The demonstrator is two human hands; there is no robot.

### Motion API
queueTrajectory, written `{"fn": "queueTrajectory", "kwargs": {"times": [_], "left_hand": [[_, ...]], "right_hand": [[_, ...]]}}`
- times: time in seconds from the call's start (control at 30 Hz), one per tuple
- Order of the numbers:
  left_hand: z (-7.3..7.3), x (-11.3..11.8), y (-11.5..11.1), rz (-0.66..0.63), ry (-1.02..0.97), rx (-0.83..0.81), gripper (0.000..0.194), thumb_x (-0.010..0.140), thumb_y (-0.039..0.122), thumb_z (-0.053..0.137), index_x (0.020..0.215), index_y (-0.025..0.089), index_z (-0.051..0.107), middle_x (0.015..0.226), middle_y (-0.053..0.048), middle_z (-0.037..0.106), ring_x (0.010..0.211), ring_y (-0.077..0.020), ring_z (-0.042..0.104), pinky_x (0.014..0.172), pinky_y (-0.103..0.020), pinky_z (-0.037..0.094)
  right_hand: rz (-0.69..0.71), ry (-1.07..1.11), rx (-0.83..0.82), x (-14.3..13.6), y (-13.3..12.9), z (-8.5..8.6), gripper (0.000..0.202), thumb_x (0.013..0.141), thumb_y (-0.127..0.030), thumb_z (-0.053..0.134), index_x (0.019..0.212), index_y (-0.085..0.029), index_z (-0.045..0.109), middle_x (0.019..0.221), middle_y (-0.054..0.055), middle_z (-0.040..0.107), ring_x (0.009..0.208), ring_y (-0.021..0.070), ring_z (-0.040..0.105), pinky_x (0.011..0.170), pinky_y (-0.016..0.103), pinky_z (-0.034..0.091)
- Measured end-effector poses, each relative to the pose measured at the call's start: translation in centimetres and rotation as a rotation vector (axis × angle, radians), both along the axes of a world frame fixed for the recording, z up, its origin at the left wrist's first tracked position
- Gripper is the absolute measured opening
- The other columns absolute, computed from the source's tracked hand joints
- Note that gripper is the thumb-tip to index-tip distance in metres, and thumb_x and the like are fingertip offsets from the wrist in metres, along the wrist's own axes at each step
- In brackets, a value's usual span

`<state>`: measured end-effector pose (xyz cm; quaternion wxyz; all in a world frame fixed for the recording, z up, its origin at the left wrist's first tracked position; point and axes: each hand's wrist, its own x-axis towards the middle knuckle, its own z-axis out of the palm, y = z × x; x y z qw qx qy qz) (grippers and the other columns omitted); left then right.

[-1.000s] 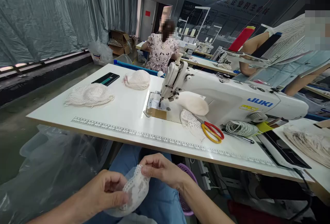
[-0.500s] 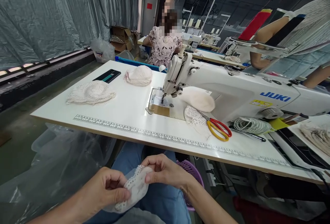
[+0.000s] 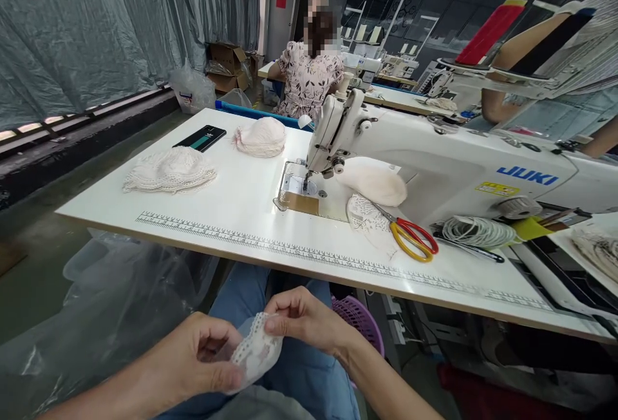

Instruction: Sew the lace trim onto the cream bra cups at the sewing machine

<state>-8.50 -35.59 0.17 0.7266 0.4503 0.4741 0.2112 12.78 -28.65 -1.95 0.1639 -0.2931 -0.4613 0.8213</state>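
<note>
Hands (image 3: 241,349) pinch lace piece (image 3: 255,350) between fingertips.

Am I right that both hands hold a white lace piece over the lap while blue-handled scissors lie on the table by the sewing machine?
Not quite: in the head view the scissors have red and yellow handles, not blue. The rest holds.

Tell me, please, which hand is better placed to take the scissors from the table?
Probably the right hand: the scissors lie on its side. Both it and the left hand pinch the lace piece.
</note>
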Motion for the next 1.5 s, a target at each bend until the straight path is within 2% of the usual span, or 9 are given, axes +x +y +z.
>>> {"fn": "queueTrajectory", "kwargs": {"times": [0.27,0.57,0.73,0.8,0.9,1.1,1.23,1.37,1.5], "left_hand": [[-0.9,0.6,1.1,0.006,0.057,0.045,0.04,0.066,0.052,0.075,0.066,0.013,0.065,0.056,0.003,0.049,0.055,-0.0114,0.04,0.053,-0.022,0.03],[-0.7,0.6,0.8,0.054,0.223,0.089,0.043,0.065,0.058,0.068,0.058,0.017,0.056,0.051,0.006,0.041,0.051,-0.01,0.031,0.051,-0.022,0.024],[-1.2,0.5,0.5,0.05,0.309,0.127,0.04,0.068,0.055,0.062,0.059,0.017,0.054,0.052,0.005,0.042,0.051,-0.0105,0.033,0.05,-0.022,0.023],[-1.2,0.5,0.4,0.04,0.363,0.164,0.038,0.069,0.052,0.06,0.058,0.017,0.054,0.052,0.005,0.043,0.052,-0.0113,0.035,0.05,-0.023,0.024],[-1.0,0.5,0.5,0.019,0.421,0.191,0.037,0.071,0.051,0.059,0.057,0.018,0.052,0.052,0.004,0.042,0.051,-0.0123,0.036,0.051,-0.024,0.026],[-0.2,0.7,0.8,-0.026,0.394,0.148,0.037,0.07,0.051,0.062,0.057,0.019,0.048,0.053,0.005,0.04,0.052,-0.0123,0.034,0.052,-0.024,0.024],[0.1,0.8,1.0,-0.038,0.367,0.106,0.04,0.069,0.054,0.063,0.058,0.02,0.047,0.054,0.006,0.04,0.053,-0.012,0.034,0.052,-0.023,0.025],[0.1,0.8,0.8,-0.015,0.376,0.092,0.043,0.068,0.057,0.065,0.059,0.019,0.048,0.054,0.004,0.046,0.054,-0.0125,0.038,0.053,-0.023,0.027],[-0.2,0.7,0.5,0.002,0.372,0.095,0.044,0.069,0.059,0.064,0.058,0.019,0.049,0.052,0.005,0.046,0.052,-0.0124,0.039,0.052,-0.023,0.027]], "right_hand": [[0.006,-0.033,0.038,-0.3,-0.1,0.0,0.042,0.057,-0.048,0.083,0.074,-0.011,0.07,0.067,-0.001,0.063,0.058,0.0069,0.054,0.061,0.021,0.043],[0.102,-0.008,0.122,0.1,-0.3,0.0,0.055,0.048,-0.045,0.087,0.089,-0.014,0.068,0.077,0.001,0.065,0.065,0.01,0.057,0.068,0.024,0.046],[0.043,-0.14,0.33,-0.4,-1.0,-0.7,0.049,0.054,-0.051,0.083,0.081,-0.012,0.068,0.062,-0.004,0.055,0.056,0.0067,0.043,0.05,0.018,0.032],[0.001,-0.175,0.404,-0.8,-1.2,-0.9,0.047,0.062,-0.055,0.077,0.076,-0.012,0.067,0.058,-0.004,0.051,0.054,0.0062,0.039,0.047,0.018,0.027],[-0.04,-0.185,0.454,-1.0,-1.3,-0.8,0.046,0.073,-0.058,0.068,0.072,-0.012,0.066,0.056,-0.004,0.049,0.053,0.0063,0.038,0.047,0.018,0.027],[0.0,-0.152,0.516,-0.5,-1.2,0.2,0.027,0.081,-0.039,0.062,0.079,-0.012,0.067,0.063,0.0,0.056,0.057,0.0091,0.047,0.052,0.019,0.035],[0.041,-0.138,0.599,0.0,-1.0,0.6,0.017,0.081,-0.022,0.056,0.086,-0.011,0.069,0.064,-0.001,0.055,0.057,0.0085,0.047,0.055,0.018,0.037],[0.14,-0.065,0.498,0.5,-0.6,0.8,0.027,0.078,-0.015,0.055,0.101,-0.011,0.066,0.069,-0.001,0.056,0.057,0.0083,0.045,0.053,0.017,0.037],[0.15,-0.081,0.403,0.7,-0.6,0.7,0.029,0.074,-0.025,0.067,0.1,-0.012,0.066,0.074,0.001,0.061,0.063,0.0104,0.051,0.056,0.018,0.04]]}}
